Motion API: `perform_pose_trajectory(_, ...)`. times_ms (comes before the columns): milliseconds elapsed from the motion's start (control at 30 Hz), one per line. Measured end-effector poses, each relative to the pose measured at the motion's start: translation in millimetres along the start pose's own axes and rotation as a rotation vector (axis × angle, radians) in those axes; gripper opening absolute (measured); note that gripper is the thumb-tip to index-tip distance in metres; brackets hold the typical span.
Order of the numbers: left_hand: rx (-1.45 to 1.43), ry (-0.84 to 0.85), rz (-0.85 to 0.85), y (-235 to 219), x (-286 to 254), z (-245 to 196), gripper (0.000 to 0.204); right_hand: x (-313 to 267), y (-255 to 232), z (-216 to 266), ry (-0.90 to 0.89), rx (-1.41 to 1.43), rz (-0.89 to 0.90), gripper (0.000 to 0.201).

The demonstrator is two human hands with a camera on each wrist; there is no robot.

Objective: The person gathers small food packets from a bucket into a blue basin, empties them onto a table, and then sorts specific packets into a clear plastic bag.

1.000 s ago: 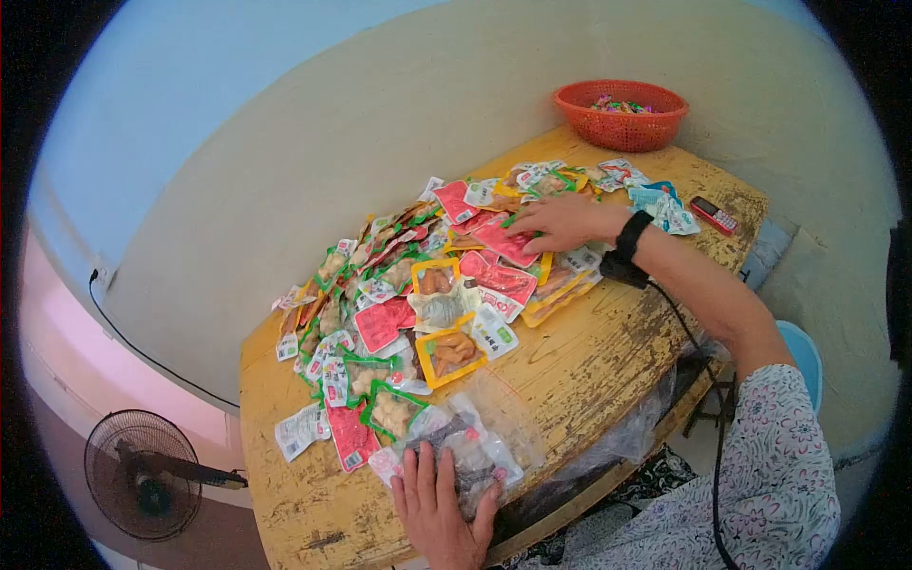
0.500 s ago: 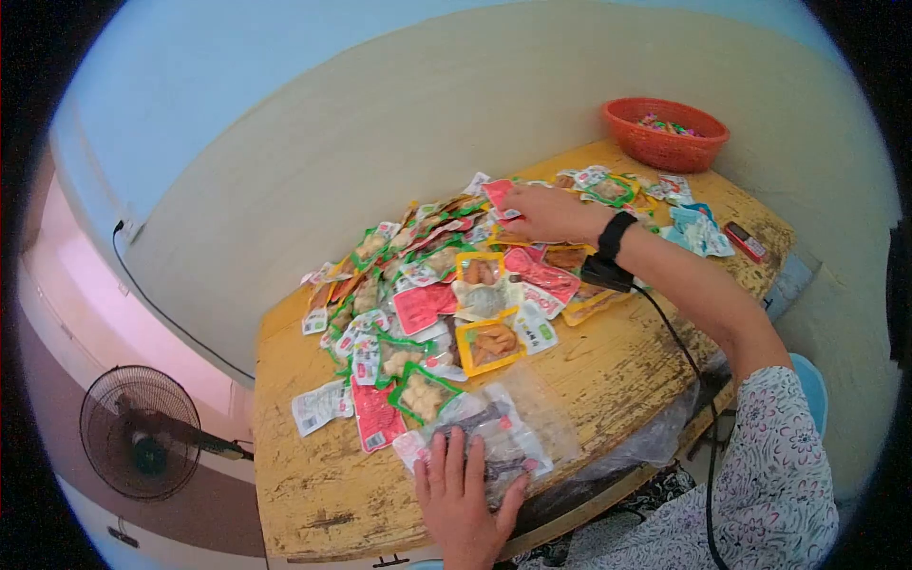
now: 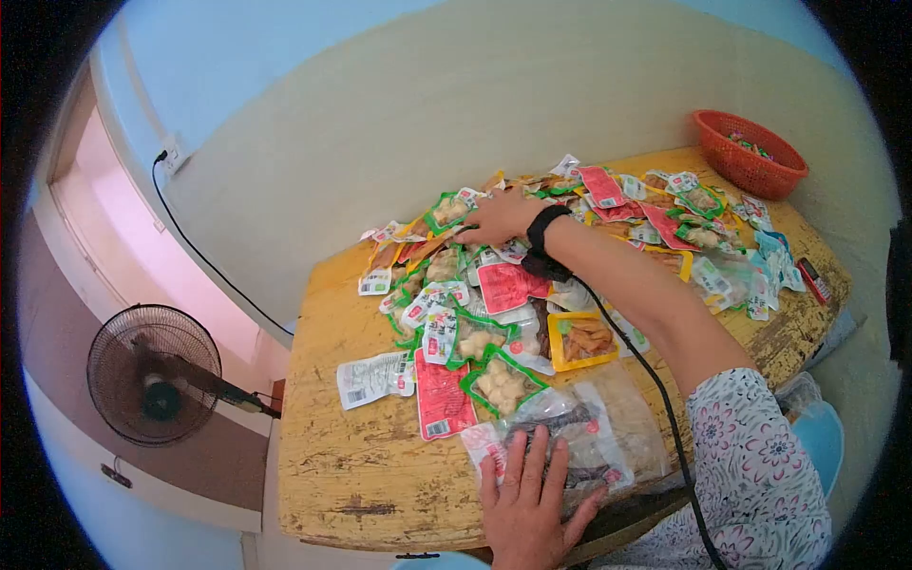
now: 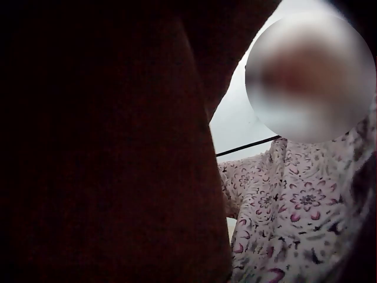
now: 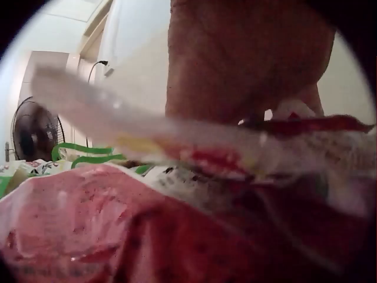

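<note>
Many small sealed food packets, red, green-edged and yellow-edged, lie heaped on a worn yellow table. The right hand rests on the back left part of the heap, fingers spread over a green-edged packet. In the right wrist view the hand stands behind a red packet, its fingertips hidden. Near the front edge, the left hand lies flat with straight fingers on a clear packet with dark contents. The left wrist view is mostly dark, with a flowered garment.
A red basket holding small wrapped pieces stands at the back right corner. Near it lie a blue-white packet and a red phone. A fan stands left of the table; a black cable crosses in front of the right forearm.
The right hand has moved left across the heap, from the red packets to the green-edged ones at the back left. The left hand stays on the clear packet. The head view has shifted left.
</note>
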State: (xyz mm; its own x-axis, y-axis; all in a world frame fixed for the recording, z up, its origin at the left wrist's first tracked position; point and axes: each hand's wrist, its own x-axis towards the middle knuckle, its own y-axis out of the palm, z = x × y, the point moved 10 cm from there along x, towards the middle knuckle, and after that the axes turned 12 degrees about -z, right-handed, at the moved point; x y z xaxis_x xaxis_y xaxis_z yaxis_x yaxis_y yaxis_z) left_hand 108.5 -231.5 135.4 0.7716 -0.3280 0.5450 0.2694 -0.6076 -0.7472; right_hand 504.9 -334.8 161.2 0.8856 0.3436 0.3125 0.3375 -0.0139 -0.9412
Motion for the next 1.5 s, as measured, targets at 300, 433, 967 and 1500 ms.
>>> perform_pose_trajectory(300, -0.034, 0.025, -0.055, -7.0, -1.4, -1.1, 0.067, -71.9, -17.8, -51.5, -0.076, 0.144, 0.125, 0.07)
perform_pose_trajectory(433, 0.032, -0.032, 0.085, 1.1, 0.3, -0.8, 0.064, -119.2, -26.7, -97.1, -0.072, 0.074, 0.056, 0.057)
perform_pose_trajectory(967, 0.083, 0.037, -0.045, 4.0, -4.4, -3.1, 0.066, -163.0, -55.1, -117.0, 0.107, 0.096, -0.176, 0.046)
perform_pose_trajectory(1500, 0.091, 0.025, -0.058, 6.7, -3.7, -2.2, 0.066, -188.0, -54.3, 122.9, -0.41, 0.211, -0.14, 0.071)
